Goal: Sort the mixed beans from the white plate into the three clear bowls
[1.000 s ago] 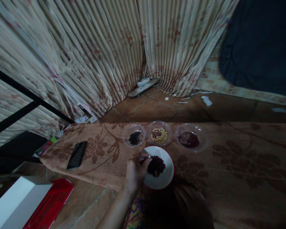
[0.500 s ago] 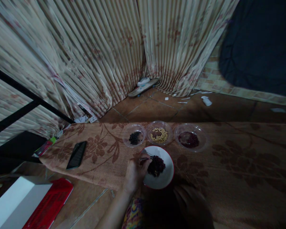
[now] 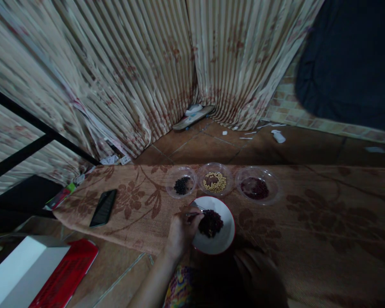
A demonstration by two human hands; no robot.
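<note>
My left hand [image 3: 182,229] is closed around slim metal tweezers [image 3: 197,211] at the left rim of a white bowl with a red edge [image 3: 223,237]. The tweezers' tips reach the heap of dark red beans [image 3: 211,223] in that bowl; whether they pinch a bean is too small to tell. In deep shadow at the bowl's lower right lies my right hand [image 3: 256,273], fingers stretched out, with nothing visible in it. Behind the bowl stand three clear plastic bowls, holding black beans [image 3: 181,185], yellow soybeans [image 3: 215,183] and dark red beans [image 3: 256,188].
A phone [image 3: 103,208] lies on the brown flowered tablecloth [image 3: 141,226] to the left. Below the table's left end are a white box [image 3: 22,269] and a red packet [image 3: 67,273]. Striped curtains [image 3: 141,77] hang behind, with a skateboard [image 3: 193,118] on the tiled floor.
The tweezers in my left hand have tilted slightly, lying flatter over the bowl's rim. My right hand and the bowls stay in place.
</note>
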